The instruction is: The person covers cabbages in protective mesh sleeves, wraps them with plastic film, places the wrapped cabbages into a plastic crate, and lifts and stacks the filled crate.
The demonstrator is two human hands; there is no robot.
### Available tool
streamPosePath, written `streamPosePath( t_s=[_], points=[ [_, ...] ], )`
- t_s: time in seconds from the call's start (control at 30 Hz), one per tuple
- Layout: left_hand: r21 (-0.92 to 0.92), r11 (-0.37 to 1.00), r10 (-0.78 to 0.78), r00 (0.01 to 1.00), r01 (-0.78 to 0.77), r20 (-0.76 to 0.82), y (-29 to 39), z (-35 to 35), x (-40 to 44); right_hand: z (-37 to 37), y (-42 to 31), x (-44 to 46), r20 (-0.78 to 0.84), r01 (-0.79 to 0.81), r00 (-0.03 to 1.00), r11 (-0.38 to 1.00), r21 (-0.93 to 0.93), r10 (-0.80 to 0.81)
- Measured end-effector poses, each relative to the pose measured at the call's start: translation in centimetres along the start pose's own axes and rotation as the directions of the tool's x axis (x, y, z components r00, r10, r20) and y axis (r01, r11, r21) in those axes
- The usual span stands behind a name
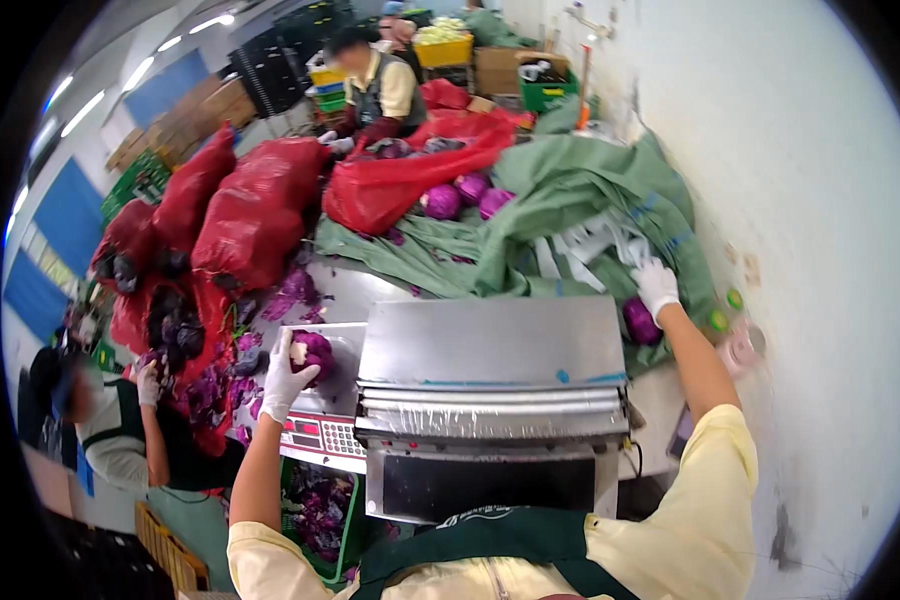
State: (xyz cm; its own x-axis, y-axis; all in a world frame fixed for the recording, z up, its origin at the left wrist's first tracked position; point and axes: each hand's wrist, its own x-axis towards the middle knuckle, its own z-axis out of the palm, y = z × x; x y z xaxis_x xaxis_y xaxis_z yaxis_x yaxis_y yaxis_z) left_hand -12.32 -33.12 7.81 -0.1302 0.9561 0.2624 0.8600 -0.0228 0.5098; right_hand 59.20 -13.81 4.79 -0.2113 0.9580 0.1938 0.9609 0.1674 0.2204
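Observation:
My left hand (285,382), in a white glove, is closed around a red cabbage (312,357) with a pale cut stem. It holds the cabbage over the pan of a scale (322,436) with red displays. My gloved right hand (656,287) reaches out over green cloth (570,170), its fingers stretched at the edge of some white strips (595,247). Just below that hand lies another red cabbage (641,321). Between my arms stands a metal film-wrapping machine (490,345) with a roll of clear film and a dark plate.
Red mesh sacks (260,215) crowd the left and back of the table, with more red cabbages (442,201) behind. Loose purple leaves (295,292) litter the left. A green crate (345,540) holds leaves below. Co-workers (385,95) stand at the back and left; a wall (800,250) borders the right.

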Motion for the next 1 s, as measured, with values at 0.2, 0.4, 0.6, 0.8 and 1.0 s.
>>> streamPosePath(
  t_s=[0.2, 0.4, 0.6, 0.8, 1.0],
  points=[
    [0.077, 0.991, -0.097, 0.988, 0.106, -0.121, 3.7, -0.1, -2.0, 9.5, 5.0, 5.4, -0.068, 0.159, 0.978, 0.912, -0.379, -0.199],
    [0.134, 0.989, -0.017, 0.936, 0.069, -0.352, 3.0, 0.6, -2.2, 0.3, 0.8, 5.5, -0.333, 0.243, 0.923, 0.964, 0.110, -0.195],
    [-0.547, 0.834, -0.274, 0.915, 0.073, -0.296, 16.5, -0.6, -6.0, -14.8, -10.9, -3.0, -0.524, 0.372, 0.846, 0.599, 0.709, 0.095],
    [-0.904, 0.339, -0.161, 0.963, 0.259, 0.215, 29.4, 3.0, -13.2, -23.0, -25.5, -17.0, -0.327, 0.454, 0.842, 0.235, 0.860, -0.428],
    [-0.968, 0.224, -0.388, 0.922, 0.110, 0.015, 27.8, 3.0, -20.4, -23.2, -30.4, -23.0, -0.045, 0.056, 0.857, 0.005, 0.998, -0.513]
  ],
)
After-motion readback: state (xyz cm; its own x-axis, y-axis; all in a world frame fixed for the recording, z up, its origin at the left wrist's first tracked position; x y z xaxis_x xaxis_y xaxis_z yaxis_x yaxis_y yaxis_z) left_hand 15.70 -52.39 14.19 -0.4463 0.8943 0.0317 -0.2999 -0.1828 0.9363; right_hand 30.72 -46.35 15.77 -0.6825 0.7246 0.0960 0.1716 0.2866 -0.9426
